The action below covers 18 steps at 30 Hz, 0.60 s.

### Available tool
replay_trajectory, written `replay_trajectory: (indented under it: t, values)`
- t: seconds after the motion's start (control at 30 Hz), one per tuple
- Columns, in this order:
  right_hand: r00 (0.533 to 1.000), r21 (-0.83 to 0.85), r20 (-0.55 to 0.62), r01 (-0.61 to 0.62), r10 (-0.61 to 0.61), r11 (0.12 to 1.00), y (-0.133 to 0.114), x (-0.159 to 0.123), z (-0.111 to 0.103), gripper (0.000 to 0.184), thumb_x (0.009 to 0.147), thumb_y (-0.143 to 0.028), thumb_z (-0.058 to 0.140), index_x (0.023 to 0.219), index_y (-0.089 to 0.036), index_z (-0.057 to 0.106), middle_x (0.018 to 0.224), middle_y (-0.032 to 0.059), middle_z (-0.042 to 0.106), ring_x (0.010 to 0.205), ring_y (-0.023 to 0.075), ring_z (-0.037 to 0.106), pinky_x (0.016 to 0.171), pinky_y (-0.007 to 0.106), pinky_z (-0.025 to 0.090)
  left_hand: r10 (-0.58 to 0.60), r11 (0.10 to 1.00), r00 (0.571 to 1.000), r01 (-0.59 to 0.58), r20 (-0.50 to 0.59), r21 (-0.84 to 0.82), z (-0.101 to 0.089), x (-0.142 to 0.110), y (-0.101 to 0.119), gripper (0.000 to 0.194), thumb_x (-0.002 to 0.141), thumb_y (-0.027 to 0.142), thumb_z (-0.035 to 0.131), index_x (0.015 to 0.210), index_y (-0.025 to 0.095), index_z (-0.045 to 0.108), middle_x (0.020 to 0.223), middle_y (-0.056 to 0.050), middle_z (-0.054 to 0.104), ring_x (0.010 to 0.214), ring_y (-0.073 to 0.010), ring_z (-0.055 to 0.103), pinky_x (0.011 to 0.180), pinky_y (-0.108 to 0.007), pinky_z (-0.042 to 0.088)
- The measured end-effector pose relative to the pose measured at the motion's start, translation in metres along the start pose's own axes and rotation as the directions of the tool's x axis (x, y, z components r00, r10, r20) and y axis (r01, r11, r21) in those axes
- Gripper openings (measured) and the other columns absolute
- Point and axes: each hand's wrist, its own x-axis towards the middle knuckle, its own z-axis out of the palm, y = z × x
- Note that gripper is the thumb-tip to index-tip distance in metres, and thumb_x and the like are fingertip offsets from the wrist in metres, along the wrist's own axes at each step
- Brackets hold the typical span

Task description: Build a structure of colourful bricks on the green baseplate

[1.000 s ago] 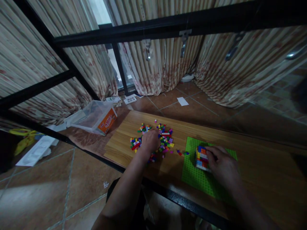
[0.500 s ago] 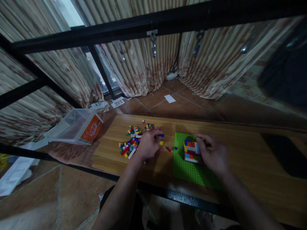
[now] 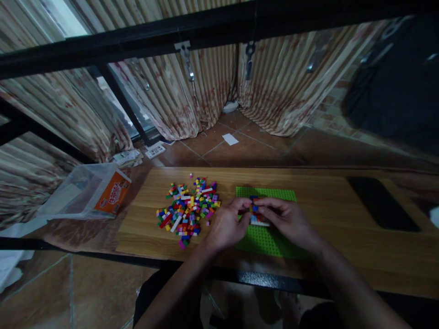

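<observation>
A small multicoloured brick block (image 3: 258,214) stands on a green studded baseplate (image 3: 270,237) on the wooden board (image 3: 325,219). My left hand (image 3: 228,224) and my right hand (image 3: 286,219) meet over the block, fingers curled round it from either side, and most of it is hidden by them. Whether the left fingers also pinch a loose brick I cannot make out. A pile of several loose coloured bricks (image 3: 188,208) lies just left of my left hand.
A clear plastic box with an orange label (image 3: 87,194) lies tipped at the left. A dark flat rectangle (image 3: 380,203) sits on the board's right. Black metal bars (image 3: 192,34) cross overhead. Curtains, tiled floor and scattered papers (image 3: 230,139) lie beyond.
My left hand left the loose brick pile and came right to the block on the baseplate. My right hand stayed on the block. The camera view swung right.
</observation>
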Motion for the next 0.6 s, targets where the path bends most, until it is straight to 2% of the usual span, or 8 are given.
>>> replay_trajectory:
  t: [0.07,0.13,0.2,0.43,0.6]
  values:
    - [0.992,-0.089,-0.124,-0.034,0.023,0.995,0.003,0.002,-0.006,0.029,0.084,-0.043,0.059,0.100,-0.021,0.072,0.091,0.0051,0.074,0.077,0.0196,0.069,0.071,0.034,0.056,-0.049,0.998,0.998,0.050,-0.026,0.032,0.002,0.001,-0.004,0.030,0.087,0.019,0.054,0.117,0.020,0.057,0.113,-0.004,0.066,0.090,-0.0126,0.066,0.086,-0.027,0.054]
    - [0.959,-0.224,-0.282,-0.067,0.001,0.972,0.007,0.005,-0.011,0.029,0.084,-0.041,0.058,0.099,-0.021,0.073,0.093,0.0059,0.075,0.078,0.0209,0.069,0.073,0.036,0.055,-0.089,0.994,0.995,0.092,-0.041,0.059,0.004,0.001,-0.007,0.037,0.087,0.020,0.054,0.124,0.020,0.054,0.119,-0.005,0.064,0.092,-0.0138,0.066,0.087,-0.029,0.054]
    - [0.922,-0.350,-0.384,-0.089,-0.056,0.933,0.011,0.007,-0.011,0.027,0.084,-0.039,0.057,0.096,-0.022,0.074,0.093,0.0063,0.075,0.078,0.0220,0.069,0.075,0.037,0.054,-0.121,0.991,0.992,0.122,-0.026,0.061,0.006,0.002,-0.008,0.045,0.087,0.023,0.055,0.131,0.021,0.049,0.125,-0.006,0.062,0.098,-0.0153,0.065,0.087,-0.029,0.055]
    - [0.893,-0.574,-0.397,-0.060,-0.213,0.817,0.015,0.012,0.004,0.023,0.083,-0.037,0.056,0.085,-0.023,0.074,0.088,0.0070,0.075,0.083,0.0252,0.067,0.078,0.039,0.052,-0.168,0.985,0.981,0.164,0.101,0.052,0.012,0.003,-0.003,0.063,0.084,0.022,0.055,0.144,0.017,0.035,0.133,-0.011,0.059,0.115,-0.0208,0.061,0.097,-0.035,0.050]
    - [0.903,-0.615,-0.370,-0.061,-0.219,0.787,0.014,0.009,0.011,0.021,0.084,-0.038,0.056,0.080,-0.024,0.072,0.082,0.0057,0.073,0.077,0.0234,0.065,0.073,0.038,0.051,-0.188,0.982,0.971,0.185,0.146,0.033,0.015,0.001,-0.001,0.066,0.084,0.025,0.055,0.145,0.018,0.033,0.138,-0.011,0.055,0.119,-0.0220,0.058,0.093,-0.035,0.053]
